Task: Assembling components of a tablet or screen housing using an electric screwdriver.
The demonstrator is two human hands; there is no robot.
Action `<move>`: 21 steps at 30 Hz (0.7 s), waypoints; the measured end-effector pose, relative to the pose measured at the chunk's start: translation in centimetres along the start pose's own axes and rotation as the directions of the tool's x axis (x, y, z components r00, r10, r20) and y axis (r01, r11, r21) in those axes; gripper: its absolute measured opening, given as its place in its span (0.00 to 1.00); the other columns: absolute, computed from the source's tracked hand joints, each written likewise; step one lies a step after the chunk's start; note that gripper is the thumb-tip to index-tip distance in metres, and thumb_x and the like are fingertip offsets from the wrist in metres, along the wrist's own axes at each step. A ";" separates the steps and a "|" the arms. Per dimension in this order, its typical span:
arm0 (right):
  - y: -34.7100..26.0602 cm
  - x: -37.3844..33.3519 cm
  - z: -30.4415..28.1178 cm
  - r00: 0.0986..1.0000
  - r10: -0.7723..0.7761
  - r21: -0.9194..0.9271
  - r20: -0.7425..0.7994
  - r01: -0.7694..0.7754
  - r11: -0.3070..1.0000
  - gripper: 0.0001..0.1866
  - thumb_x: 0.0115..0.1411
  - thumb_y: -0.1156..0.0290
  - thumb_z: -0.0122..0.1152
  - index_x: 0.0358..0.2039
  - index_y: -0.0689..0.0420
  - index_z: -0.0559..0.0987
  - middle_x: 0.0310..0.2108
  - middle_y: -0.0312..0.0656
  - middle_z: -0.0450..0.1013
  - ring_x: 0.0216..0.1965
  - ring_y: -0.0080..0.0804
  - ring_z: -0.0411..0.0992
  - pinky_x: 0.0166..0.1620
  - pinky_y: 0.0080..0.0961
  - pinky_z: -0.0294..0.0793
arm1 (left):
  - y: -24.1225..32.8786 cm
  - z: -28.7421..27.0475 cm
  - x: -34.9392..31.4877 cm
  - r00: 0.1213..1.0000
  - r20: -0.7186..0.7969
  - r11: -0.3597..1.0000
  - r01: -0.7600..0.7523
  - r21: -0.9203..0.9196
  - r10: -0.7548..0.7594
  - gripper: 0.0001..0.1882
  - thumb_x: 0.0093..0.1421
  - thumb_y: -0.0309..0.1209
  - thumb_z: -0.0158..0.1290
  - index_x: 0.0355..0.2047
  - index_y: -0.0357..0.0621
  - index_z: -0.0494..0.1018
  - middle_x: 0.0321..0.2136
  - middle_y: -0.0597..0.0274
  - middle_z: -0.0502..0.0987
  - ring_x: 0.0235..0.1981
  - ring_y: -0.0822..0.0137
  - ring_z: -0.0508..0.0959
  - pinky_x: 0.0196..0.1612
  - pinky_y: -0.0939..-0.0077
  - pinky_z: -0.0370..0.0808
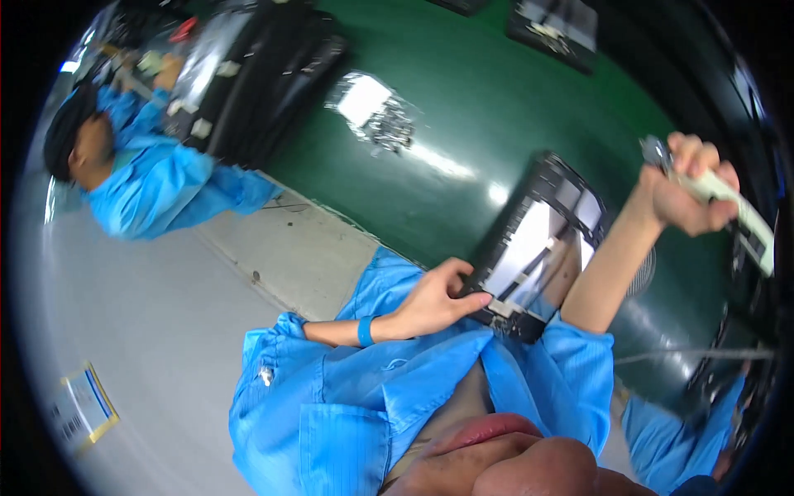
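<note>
My left hand (434,302) grips the near left corner of a black-framed panel (514,258), thumb on top and fingers at its side edge. The panel tilts close to my chest, and its glossy inner surface mirrors the surroundings. Raised to the right, well away from the panel, my right hand (693,188) is closed around a long cream-coloured tool (751,221). A grey metallic end (653,152) of the tool shows past my fingers on the left; its exact kind is unclear. My right forearm crosses in front of the panel's right edge.
On the green tabletop (430,91) lies a crumpled shiny silver sheet (376,116). Another black-framed unit (554,31) sits at the far edge. A co-worker in blue (149,178) works at left beside stacked black panels (269,91). A blue sleeve (674,430) shows at lower right.
</note>
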State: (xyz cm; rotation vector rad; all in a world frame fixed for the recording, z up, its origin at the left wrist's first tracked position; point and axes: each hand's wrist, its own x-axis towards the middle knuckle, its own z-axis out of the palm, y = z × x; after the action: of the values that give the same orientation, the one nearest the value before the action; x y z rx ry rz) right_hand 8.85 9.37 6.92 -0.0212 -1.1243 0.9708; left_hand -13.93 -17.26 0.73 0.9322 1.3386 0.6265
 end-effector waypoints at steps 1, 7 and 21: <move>-0.8 0.1 0.1 1.000 -0.002 -0.008 0.001 0.002 1.000 0.23 0.57 0.41 0.47 0.32 0.50 0.73 0.20 0.38 0.67 0.20 0.29 0.66 0.32 0.33 0.71 | -0.3 0.5 0.4 0.995 0.096 0.968 0.000 -0.250 0.025 0.19 0.56 0.38 0.57 0.39 0.35 0.67 0.19 0.62 0.72 0.19 0.73 0.73 0.21 0.78 0.69; -3.4 1.2 1.6 0.991 -0.072 -0.056 -0.114 0.066 0.996 0.26 0.53 0.37 0.48 0.25 0.50 0.71 0.16 0.35 0.61 0.17 0.27 0.59 0.28 0.29 0.64 | 5.5 -3.3 -0.8 0.979 0.037 0.890 -0.164 -0.426 0.198 0.16 0.60 0.36 0.52 0.40 0.37 0.66 0.29 0.65 0.72 0.23 0.77 0.73 0.21 0.84 0.72; -4.5 1.8 2.9 0.976 -0.105 -0.095 -0.188 0.089 0.992 0.22 0.56 0.43 0.49 0.25 0.51 0.67 0.15 0.36 0.61 0.16 0.27 0.62 0.28 0.29 0.69 | 10.5 -46.7 -10.0 0.707 -0.338 0.511 -0.693 -0.509 0.621 0.20 0.64 0.30 0.39 0.54 0.31 0.63 0.51 0.46 0.69 0.52 0.53 0.70 0.58 0.62 0.64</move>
State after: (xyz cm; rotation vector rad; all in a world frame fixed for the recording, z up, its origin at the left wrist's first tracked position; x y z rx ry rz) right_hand 9.66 6.54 11.76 -0.1264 -0.9785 0.8144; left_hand -59.94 -10.76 16.05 0.8462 0.7175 1.6364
